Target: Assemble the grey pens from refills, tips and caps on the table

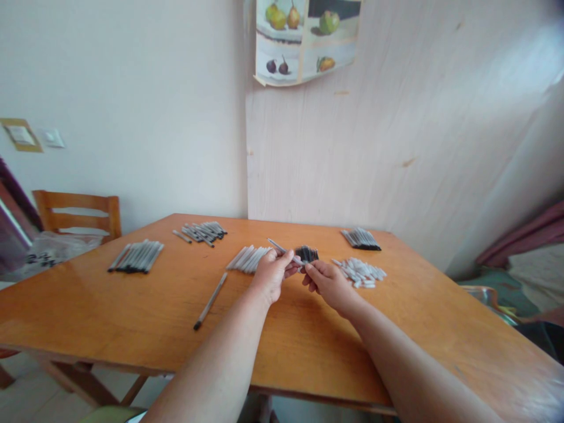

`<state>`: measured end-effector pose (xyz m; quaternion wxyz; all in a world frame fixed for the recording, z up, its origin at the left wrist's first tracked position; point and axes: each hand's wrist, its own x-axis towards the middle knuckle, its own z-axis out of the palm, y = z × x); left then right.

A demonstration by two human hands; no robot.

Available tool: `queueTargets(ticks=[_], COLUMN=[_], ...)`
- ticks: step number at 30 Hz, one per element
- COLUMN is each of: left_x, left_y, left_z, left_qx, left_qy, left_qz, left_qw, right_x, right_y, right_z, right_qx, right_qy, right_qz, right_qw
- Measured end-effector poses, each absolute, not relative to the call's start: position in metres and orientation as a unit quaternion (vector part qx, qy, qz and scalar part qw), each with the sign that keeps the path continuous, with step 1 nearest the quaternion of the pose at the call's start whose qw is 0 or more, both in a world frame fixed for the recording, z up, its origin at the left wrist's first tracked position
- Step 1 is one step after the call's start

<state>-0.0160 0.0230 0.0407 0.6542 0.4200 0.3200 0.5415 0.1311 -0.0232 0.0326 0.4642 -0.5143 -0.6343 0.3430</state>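
My left hand (269, 275) is closed around a slim pen (277, 245) with a pale barrel, which points up and to the left. At the pen's near end my right hand (329, 283) is pinched, its fingertips meeting a small piece too hidden to name. Just behind the hands lies a bunch of short black parts (307, 253). Left of them is a row of pale pen barrels (247, 259), partly covered by my left hand. A heap of small whitish pieces (362, 272) spreads beside my right hand. A single pen with a black end (210, 301) lies left of my left forearm.
On the wooden table (150, 311) lie a row of black-ended pens (137, 257) at left, a loose pile of pens (202, 232) at the back left and another bundle (360, 238) at the back right. A wooden chair (79, 202) stands beyond the left edge.
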Motion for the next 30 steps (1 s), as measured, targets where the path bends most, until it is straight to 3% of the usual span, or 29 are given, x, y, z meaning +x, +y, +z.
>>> queueTargets(ticks=[15, 30], left_x=[-0.0151, -0.0146], left_y=[0.0226, 0.0234], left_z=[0.0407, 0.0399], left_qx=[0.427, 0.421], left_qy=[0.324, 0.334], left_qz=[0.539, 0.546], left_qw=[0.650, 0.643], right_x=[0.1296, 0.1308], right_y=[-0.0284, -0.0288], right_z=[0.0410, 0.0414], right_qx=[-0.528, -0.514], right_qy=[-0.619, -0.594], right_qz=[0.319, 0.409], right_qw=[0.486, 0.463])
